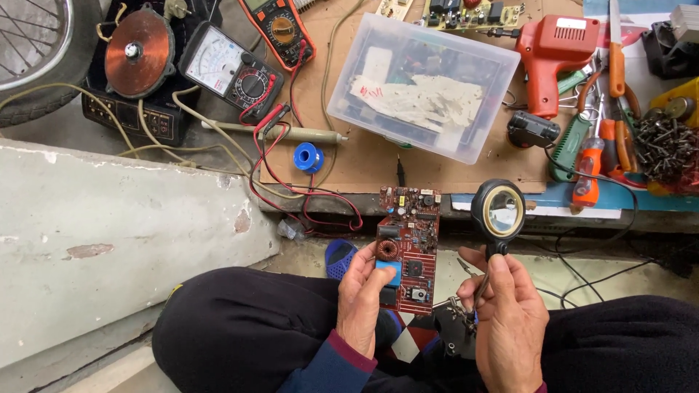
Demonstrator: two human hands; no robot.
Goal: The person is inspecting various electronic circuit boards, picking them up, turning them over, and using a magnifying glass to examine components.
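My left hand (364, 295) grips a red circuit board (409, 240) by its lower left edge, holding it upright over my lap. The board carries a copper coil, a blue block and several small parts. My right hand (510, 313) holds a black-framed magnifying glass (499, 209) by its short handle, just to the right of the board and level with its top. A thin metal tool shows between the right hand's fingers; what it is cannot be told.
On the cardboard mat lie a clear plastic box (422, 84), two multimeters (231, 70) with red and black leads, a blue solder spool (307, 156), a soldering iron, an orange glue gun (553, 54), screwdrivers and pliers. A concrete slab (109, 233) sits left.
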